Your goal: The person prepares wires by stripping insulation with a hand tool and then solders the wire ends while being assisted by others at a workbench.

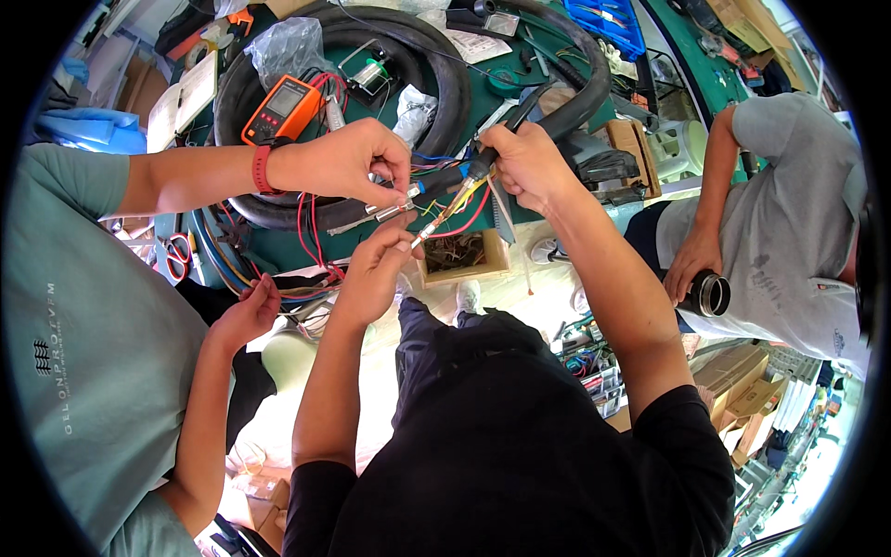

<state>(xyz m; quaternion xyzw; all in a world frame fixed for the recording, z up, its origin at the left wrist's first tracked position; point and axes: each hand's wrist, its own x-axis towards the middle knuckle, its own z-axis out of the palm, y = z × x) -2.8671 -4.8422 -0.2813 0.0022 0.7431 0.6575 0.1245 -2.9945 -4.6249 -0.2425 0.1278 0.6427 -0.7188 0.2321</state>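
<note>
My right hand (531, 167) is wrapped around a thick black cable (484, 163) with its end stripped. Thin yellow, red and blue wires (461, 206) fan out of it toward me. My left hand (373, 271) pinches a wire with a silvery metal sleeve (423, 234) between thumb and fingertips. Right above it, a co-worker's hand (357, 162) with a red wristband holds small silvery cylindrical connectors (390, 210) close to the wires. That co-worker's other hand (249, 311) is by a bundle of coloured wires at the left.
A green-topped table (357, 249) carries coiled black hose (455, 102), an orange multimeter (283, 109), a solder spool (373, 74) and red-handled scissors (178, 257). Below its near edge stands a wooden box (501, 252) of scraps. At right, another person holds an open black flask (710, 294).
</note>
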